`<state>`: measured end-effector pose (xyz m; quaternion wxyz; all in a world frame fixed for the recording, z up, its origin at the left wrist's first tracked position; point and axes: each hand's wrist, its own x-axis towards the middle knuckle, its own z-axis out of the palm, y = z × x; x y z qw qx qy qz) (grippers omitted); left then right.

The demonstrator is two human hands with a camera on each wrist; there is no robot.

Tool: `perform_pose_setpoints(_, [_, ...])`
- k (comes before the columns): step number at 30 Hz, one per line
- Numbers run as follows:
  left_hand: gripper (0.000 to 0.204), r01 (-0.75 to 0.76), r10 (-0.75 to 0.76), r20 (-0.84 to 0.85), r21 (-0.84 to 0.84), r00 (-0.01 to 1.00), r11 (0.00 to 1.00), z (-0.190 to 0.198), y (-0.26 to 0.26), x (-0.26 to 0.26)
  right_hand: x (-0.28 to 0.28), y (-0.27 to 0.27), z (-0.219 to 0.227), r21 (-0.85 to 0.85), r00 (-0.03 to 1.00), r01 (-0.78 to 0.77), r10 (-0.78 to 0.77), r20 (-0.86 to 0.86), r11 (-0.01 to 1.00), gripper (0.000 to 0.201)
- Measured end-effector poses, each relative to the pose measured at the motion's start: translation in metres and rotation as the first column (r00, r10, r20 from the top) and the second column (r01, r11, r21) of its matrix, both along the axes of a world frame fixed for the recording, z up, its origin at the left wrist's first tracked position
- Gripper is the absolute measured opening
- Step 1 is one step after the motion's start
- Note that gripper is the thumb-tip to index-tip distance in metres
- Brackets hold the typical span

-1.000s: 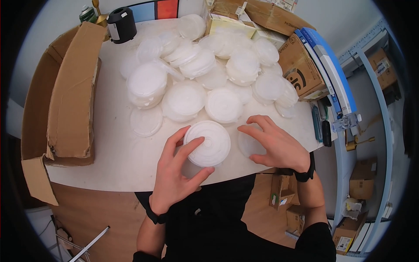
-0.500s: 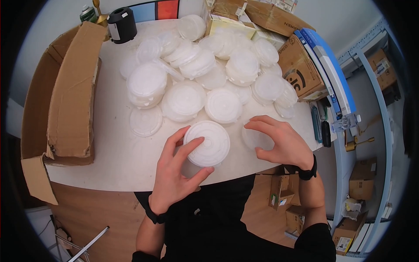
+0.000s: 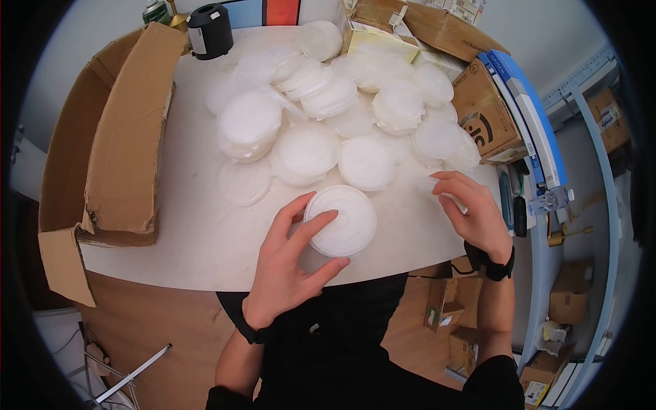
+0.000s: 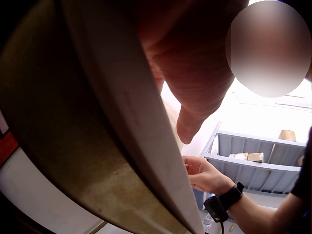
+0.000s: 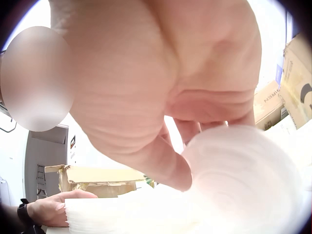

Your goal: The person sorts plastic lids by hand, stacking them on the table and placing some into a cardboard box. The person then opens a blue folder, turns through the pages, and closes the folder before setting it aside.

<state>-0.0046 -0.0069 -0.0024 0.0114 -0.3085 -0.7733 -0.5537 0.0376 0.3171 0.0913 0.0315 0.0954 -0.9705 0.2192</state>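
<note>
My left hand (image 3: pixel 290 270) grips a stack of round white plastic lids (image 3: pixel 343 222) near the table's front edge. Its thumb and fingers are round the rim, while the index finger lies on the top lid. Ridged stacked edges (image 5: pixel 90 214) show beside that hand in the right wrist view. Off to the right, my right hand (image 3: pixel 478 215) pinches a single translucent lid (image 5: pixel 243 178) between thumb and fingers. From the head view, only a sliver of this lid shows past the fingertips. Behind both hands spreads a heap of similar lids (image 3: pixel 305 154) in loose piles.
An open cardboard box (image 3: pixel 126 137) stands along the table's left side. A black cylinder (image 3: pixel 210 34) sits at the back left. More cartons (image 3: pixel 485 113) and blue-and-white flat packs (image 3: pixel 533 109) line the right back. Dark-handled tools (image 3: pixel 506 198) lie by the right edge.
My right hand has moved right, away from the stack, with the translucent lid. The left hand keeps its hold on the stack. The head view has shifted slightly, so the scene sits farther right.
</note>
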Motion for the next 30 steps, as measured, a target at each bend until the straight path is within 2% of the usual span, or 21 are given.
perform_pose_setpoints(1, [0.066,0.006,-0.006,0.003,0.010,1.000,1.000,0.000,0.000,0.000,0.000,-0.002,0.000,-0.005,1.000,-0.007,0.007,0.002,1.000,0.024])
perform_pose_setpoints(3, [0.067,0.010,-0.010,0.006,0.016,1.000,1.000,0.000,0.000,0.000,0.007,-0.009,0.004,-0.243,0.981,0.075,-0.115,-0.155,0.967,0.021])
perform_pose_setpoints(4, [0.067,0.010,-0.010,0.006,0.009,1.000,1.000,-0.001,0.000,0.000,0.011,-0.021,0.002,-0.467,0.965,0.119,-0.214,-0.154,0.876,0.018])
perform_pose_setpoints(5, [0.067,0.011,-0.011,0.006,0.004,1.000,1.000,-0.001,0.001,0.000,0.011,-0.034,-0.002,-0.470,0.964,0.117,-0.213,-0.157,0.875,0.018])
perform_pose_setpoints(7, [0.066,0.010,-0.010,-0.003,-0.001,1.000,1.000,-0.001,0.002,-0.001,0.008,-0.055,-0.009,-0.788,0.954,0.127,-0.293,-0.070,0.602,0.022])
perform_pose_setpoints(9, [0.065,0.015,-0.015,-0.006,-0.012,1.000,1.000,-0.001,0.001,0.000,0.002,-0.068,-0.024,-0.879,0.957,0.202,-0.278,0.083,0.432,0.023])
perform_pose_setpoints(12, [0.072,0.021,-0.024,-0.063,-0.045,0.998,0.999,0.000,0.001,-0.001,-0.011,-0.098,-0.043,-0.867,0.947,0.255,-0.291,0.134,0.429,0.023])
perform_pose_setpoints(14, [0.077,-0.045,0.043,0.035,0.057,0.998,0.997,0.003,0.005,0.003,-0.015,-0.116,-0.051,-0.855,0.927,0.276,-0.357,0.116,0.440,0.022])
perform_pose_setpoints(15, [0.077,-0.049,0.047,0.037,0.050,0.998,0.998,0.003,0.006,0.004,-0.017,-0.121,-0.054,-0.857,0.928,0.276,-0.352,0.120,0.436,0.022])
perform_pose_setpoints(18, [0.085,-0.076,0.070,0.052,0.115,0.996,0.991,0.002,0.005,0.005,-0.019,-0.132,-0.058,-0.818,0.940,0.211,-0.342,0.018,0.536,0.018])
perform_pose_setpoints(20, [0.083,-0.027,0.027,-0.055,-0.005,0.998,1.000,0.000,0.003,0.001,-0.019,-0.136,-0.059,-0.797,0.938,0.204,-0.347,-0.007,0.568,0.019])
perform_pose_setpoints(21, [0.083,-0.026,0.026,-0.054,-0.005,0.998,1.000,0.001,0.004,0.001,-0.019,-0.137,-0.060,-0.777,0.935,0.199,-0.353,-0.032,0.597,0.020])
perform_pose_setpoints(25, [0.076,-0.004,0.004,-0.009,0.030,1.000,1.000,0.006,0.003,0.002,-0.016,-0.136,-0.063,-0.796,0.936,0.224,-0.350,0.016,0.562,0.022])
perform_pose_setpoints(27, [0.073,-0.002,0.002,0.006,0.032,1.000,0.999,0.007,0.001,0.001,-0.012,-0.139,-0.070,-0.871,0.928,0.254,-0.358,0.098,0.420,0.025])
perform_pose_setpoints(28, [0.071,-0.006,0.006,0.012,0.027,1.000,1.000,0.004,0.001,0.001,-0.009,-0.139,-0.071,-0.875,0.931,0.246,-0.352,0.095,0.416,0.025])
perform_pose_setpoints(30, [0.069,-0.018,0.018,0.009,0.012,1.000,1.000,0.003,0.000,0.000,-0.003,-0.138,-0.075,-0.860,0.958,0.179,-0.282,0.043,0.477,0.038])
